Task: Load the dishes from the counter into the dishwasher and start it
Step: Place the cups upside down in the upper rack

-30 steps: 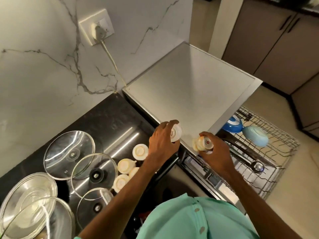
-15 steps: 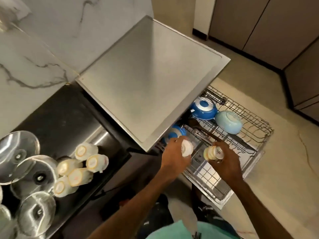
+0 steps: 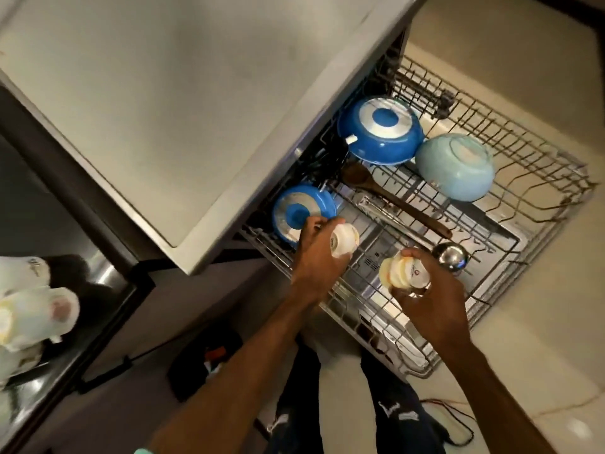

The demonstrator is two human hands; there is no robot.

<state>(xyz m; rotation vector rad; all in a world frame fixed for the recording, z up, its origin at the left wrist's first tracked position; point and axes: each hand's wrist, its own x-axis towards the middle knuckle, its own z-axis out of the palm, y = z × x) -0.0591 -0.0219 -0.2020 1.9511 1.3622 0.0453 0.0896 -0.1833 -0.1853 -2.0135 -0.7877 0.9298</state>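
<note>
Two hands apart above metal wire dishwasher rack [image 3: 543, 191]: left hand [image 3: 314, 260] grips small cream cup [image 3: 345, 244], right hand [image 3: 432, 309] grips stacked cream cups [image 3: 406, 273]. Inside rack: round blue pan [image 3: 379, 132], pale blue bowl [image 3: 456, 167].
</note>
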